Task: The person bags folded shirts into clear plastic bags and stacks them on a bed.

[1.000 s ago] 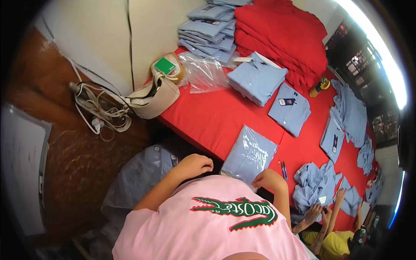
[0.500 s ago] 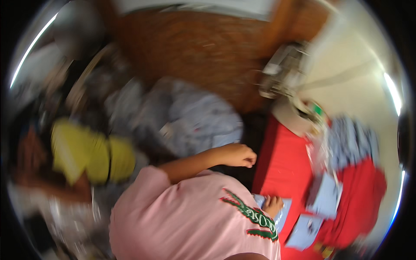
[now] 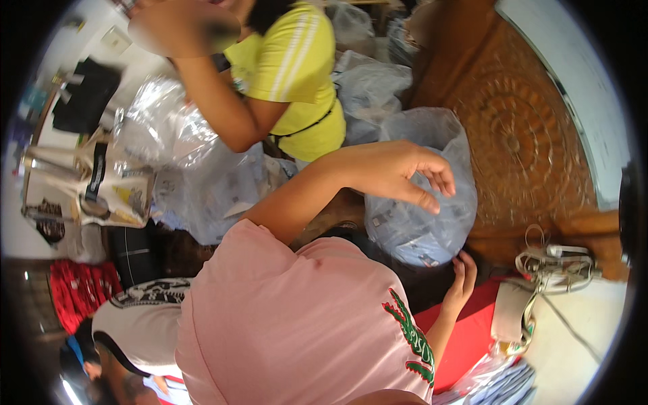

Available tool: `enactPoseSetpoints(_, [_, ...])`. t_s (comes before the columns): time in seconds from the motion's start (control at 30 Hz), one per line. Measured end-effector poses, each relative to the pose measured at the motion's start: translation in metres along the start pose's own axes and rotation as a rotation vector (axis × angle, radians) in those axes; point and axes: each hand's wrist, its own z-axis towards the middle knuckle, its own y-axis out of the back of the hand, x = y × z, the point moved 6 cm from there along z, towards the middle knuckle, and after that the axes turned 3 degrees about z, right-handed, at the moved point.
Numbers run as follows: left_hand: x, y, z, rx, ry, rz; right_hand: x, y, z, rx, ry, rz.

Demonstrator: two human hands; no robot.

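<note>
A clear plastic bag [image 3: 378, 226] full of folded light blue items, perhaps packed garments, stands in front of me. Over it my left hand [image 3: 412, 172] hangs in the air, fingers loosely bent and apart, holding nothing. My right hand [image 3: 462, 278] is at the bag's near right edge, fingers stretched and slightly apart. Whether its fingertips touch the plastic I cannot tell. Behind that hand lies a red-covered surface [image 3: 466, 344]; part of my right forearm is hidden by my pink shirt.
A person in a yellow shirt [image 3: 310, 74] works at upper left beside more filled plastic bags [image 3: 236, 185]. Another person in a white top [image 3: 145, 331] bends at lower left. A carved wooden panel [image 3: 516, 142] stands right, with tangled cables [image 3: 560, 266] below. Striped blue cloth [image 3: 499, 388] lies lower right.
My view has swung left, toward the bags. My right hand has left the light blue folded packet on the red surface and reached toward the bag. My left hand's fingers have opened.
</note>
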Motion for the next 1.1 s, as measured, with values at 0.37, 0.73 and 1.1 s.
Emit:
enactPoseSetpoints(0.37, [-0.175, 0.136, -0.281, -0.906, -0.660, 0.209, 0.166, -0.332, 0.023, 1.523, 0.003, 0.190])
enactPoseSetpoints(0.73, [-0.137, 0.179, -0.528, -1.928, 0.822, 1.041, 0.072, -0.539, 0.035, 1.340, -0.810, 0.401])
enactPoseSetpoints(1.1, [0.121, 0.102, -0.483, -1.489, 1.027, -0.178, 0.167, -0.549, 0.021, 1.066, -0.420, 0.428])
